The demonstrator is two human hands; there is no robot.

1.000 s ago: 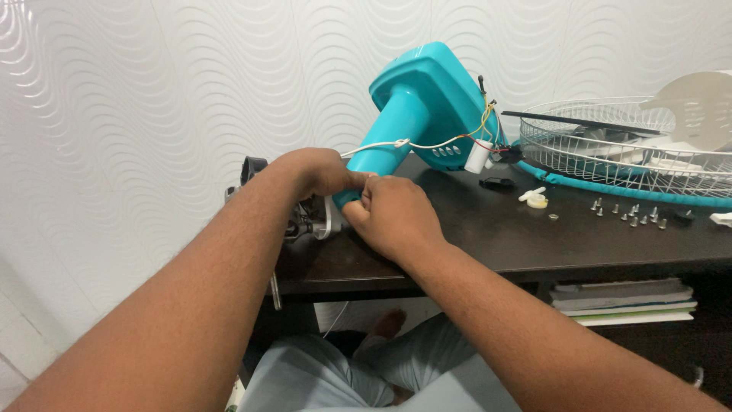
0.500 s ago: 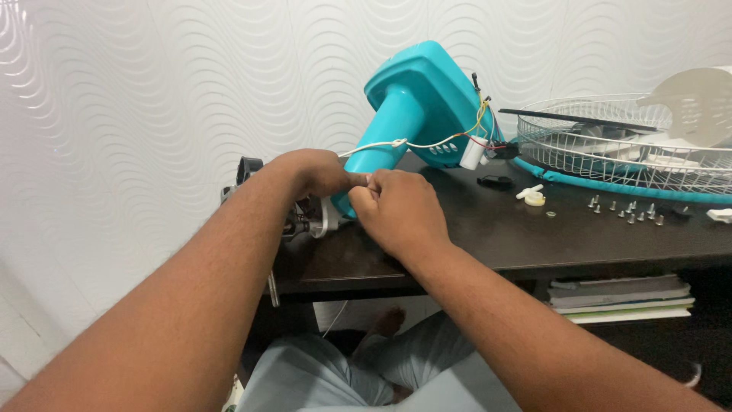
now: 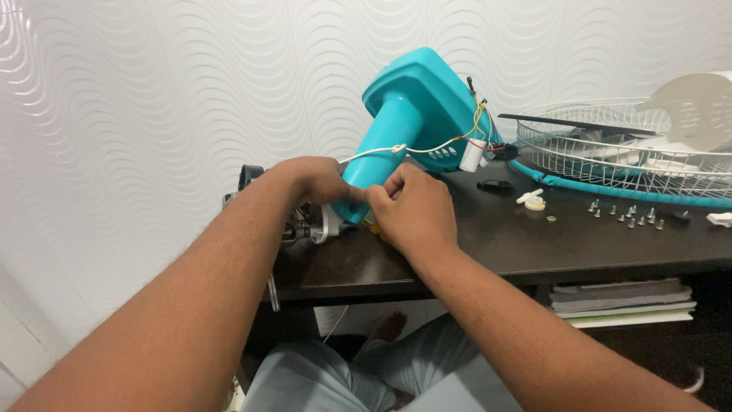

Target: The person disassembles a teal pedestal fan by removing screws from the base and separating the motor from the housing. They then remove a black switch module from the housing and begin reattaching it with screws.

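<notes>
Teal plastic fan housing (image 3: pixel 415 107), stripped of its wire grille (image 3: pixel 610 164) at three o'clock, was gripped at the neck by left hand (image 3: pixel 316 179) and right hand (image 3: pixel 415 210), both closed; screws (image 3: pixel 625 216) lay loose, reassembly pending.

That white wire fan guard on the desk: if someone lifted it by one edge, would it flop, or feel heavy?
The wire fan guard would probably feel light, since it is mostly open gaps between thin wires. It likely holds its shape, as the teal rim rings it. Its round form might rock when nudged.
</notes>
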